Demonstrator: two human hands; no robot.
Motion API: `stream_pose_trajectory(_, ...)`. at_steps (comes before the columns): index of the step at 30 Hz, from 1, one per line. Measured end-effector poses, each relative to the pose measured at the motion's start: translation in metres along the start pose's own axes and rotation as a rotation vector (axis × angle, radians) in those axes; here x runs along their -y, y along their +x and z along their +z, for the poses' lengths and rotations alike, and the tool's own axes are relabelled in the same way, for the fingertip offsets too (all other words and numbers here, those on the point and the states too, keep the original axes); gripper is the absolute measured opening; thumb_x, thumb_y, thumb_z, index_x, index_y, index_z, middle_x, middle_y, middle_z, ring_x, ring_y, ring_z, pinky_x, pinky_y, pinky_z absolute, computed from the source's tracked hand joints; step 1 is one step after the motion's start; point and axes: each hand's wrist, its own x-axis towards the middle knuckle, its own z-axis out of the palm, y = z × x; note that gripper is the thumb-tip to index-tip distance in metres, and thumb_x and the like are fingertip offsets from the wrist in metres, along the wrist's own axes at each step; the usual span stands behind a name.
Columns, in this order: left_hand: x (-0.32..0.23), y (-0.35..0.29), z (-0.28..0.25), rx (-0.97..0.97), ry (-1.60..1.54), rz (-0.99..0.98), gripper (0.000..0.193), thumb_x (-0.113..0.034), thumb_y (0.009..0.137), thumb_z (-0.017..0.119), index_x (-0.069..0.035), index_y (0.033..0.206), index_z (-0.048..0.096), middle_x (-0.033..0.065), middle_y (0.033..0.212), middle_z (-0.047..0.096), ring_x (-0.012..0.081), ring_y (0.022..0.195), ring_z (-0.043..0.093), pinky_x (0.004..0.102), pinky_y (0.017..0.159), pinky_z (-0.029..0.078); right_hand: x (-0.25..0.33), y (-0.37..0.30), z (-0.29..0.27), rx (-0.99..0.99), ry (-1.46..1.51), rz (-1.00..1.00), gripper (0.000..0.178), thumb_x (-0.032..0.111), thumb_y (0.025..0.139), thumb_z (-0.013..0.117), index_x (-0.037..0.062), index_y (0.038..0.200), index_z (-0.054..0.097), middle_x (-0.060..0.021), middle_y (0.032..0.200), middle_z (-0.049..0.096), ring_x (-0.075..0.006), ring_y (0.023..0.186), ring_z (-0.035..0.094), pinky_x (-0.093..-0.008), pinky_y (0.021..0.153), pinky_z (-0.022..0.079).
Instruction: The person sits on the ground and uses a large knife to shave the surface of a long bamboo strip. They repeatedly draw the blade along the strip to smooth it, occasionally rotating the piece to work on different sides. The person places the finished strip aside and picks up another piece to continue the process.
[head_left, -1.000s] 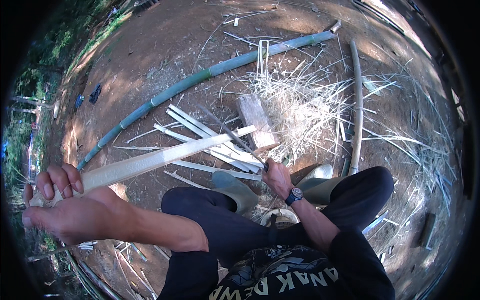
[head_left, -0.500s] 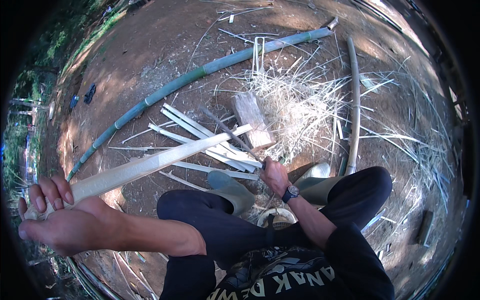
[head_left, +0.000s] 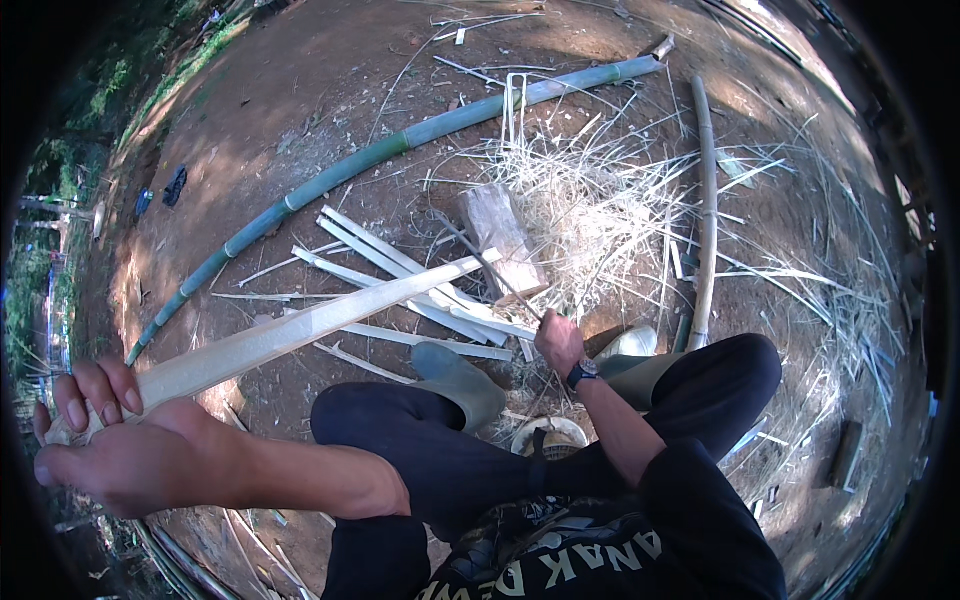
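My left hand (head_left: 130, 440) is closed around the near end of a long, pale split bamboo strip (head_left: 300, 325). The strip slants away to the right, and its far end lies against a short wooden block (head_left: 503, 240). In my right hand (head_left: 560, 340), with a watch on the wrist, is the handle of a long, thin-bladed knife (head_left: 482, 262). Its blade crosses the strip close to the strip's far tip, at the block; whether it bites into the bamboo I cannot tell. More cut bamboo strips (head_left: 375, 250) lie on the ground beneath and beyond the held one.
A long green bamboo pole (head_left: 350, 165) stretches across behind the block. A thinner dry pole (head_left: 707, 210) lies to the right. Pale shavings (head_left: 600, 210) are heaped beyond the block. My boots (head_left: 455, 385) and a round, pale-rimmed container (head_left: 550, 437) are close in front of me.
My right hand has shifted slightly right, drawing the knife along toward the strip's far tip. My left hand and the strip have barely moved.
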Motion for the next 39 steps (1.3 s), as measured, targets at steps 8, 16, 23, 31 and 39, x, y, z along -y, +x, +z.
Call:
stream_pose_trajectory(8, 0.017, 0.003, -0.007, -0.058, 0.015, 0.0, 0.036, -0.029, 0.102, 0.025, 0.003, 0.097, 0.039, 0.0061, 0.069, 0.037, 0.013, 0.052, 0.033, 0.0252, 0.042, 0.028, 0.022, -0.006, -0.012, 0.103, 0.029, 0.003, 0.016, 0.013, 0.08, 0.056, -0.0004, 0.089, 0.057, -0.025, 0.075, 0.065, -0.0414, 0.07, 0.065, -0.0504, 0.067, 0.052)
stream_pose_trajectory(16, 0.017, 0.01, -0.005, -0.008, -0.049, -0.037, 0.033, -0.028, 0.102, 0.028, 0.003, 0.097, 0.038, 0.006, 0.069, 0.036, 0.013, 0.051, 0.033, 0.0252, 0.042, 0.028, -0.063, 0.027, 0.027, 0.081, -0.067, 0.223, 0.024, 0.018, 0.081, 0.056, -0.0018, 0.092, 0.064, -0.0257, 0.085, 0.067, -0.0401, 0.085, 0.066, -0.0478, 0.074, 0.053)
stream_pose_trajectory(23, 0.024, 0.011, -0.011, -0.048, -0.045, -0.041, 0.03, -0.027, 0.1, 0.032, 0.002, 0.096, 0.038, 0.005, 0.069, 0.036, 0.0131, 0.051, 0.033, 0.025, 0.042, 0.029, -0.021, 0.021, 0.009, 0.078, -0.003, 0.017, 0.021, 0.015, 0.08, 0.054, -0.0016, 0.091, 0.061, -0.0251, 0.075, 0.065, -0.0419, 0.074, 0.065, -0.0482, 0.07, 0.052)
stream_pose_trajectory(31, 0.046, 0.026, -0.036, 0.273, -0.528, -0.092, 0.039, -0.035, 0.101, 0.03, 0.003, 0.102, 0.039, 0.0075, 0.076, 0.038, 0.0149, 0.058, 0.035, 0.0278, 0.049, 0.032, -0.059, 0.041, 0.024, 0.071, -0.049, 0.201, 0.021, 0.014, 0.077, 0.054, -0.0026, 0.084, 0.066, -0.026, 0.079, 0.066, -0.0419, 0.078, 0.066, -0.0481, 0.072, 0.053)
stream_pose_trajectory(39, 0.065, 0.05, -0.056, 0.448, -0.782, -0.226, 0.043, -0.042, 0.101, 0.035, 0.001, 0.104, 0.045, 0.0087, 0.085, 0.042, 0.0203, 0.075, 0.04, 0.034, 0.067, 0.038, -0.006, 0.02, 0.006, 0.007, 0.032, -0.029, 0.02, 0.016, 0.077, 0.056, -0.0012, 0.085, 0.061, -0.0248, 0.074, 0.064, -0.042, 0.074, 0.065, -0.0501, 0.067, 0.052)
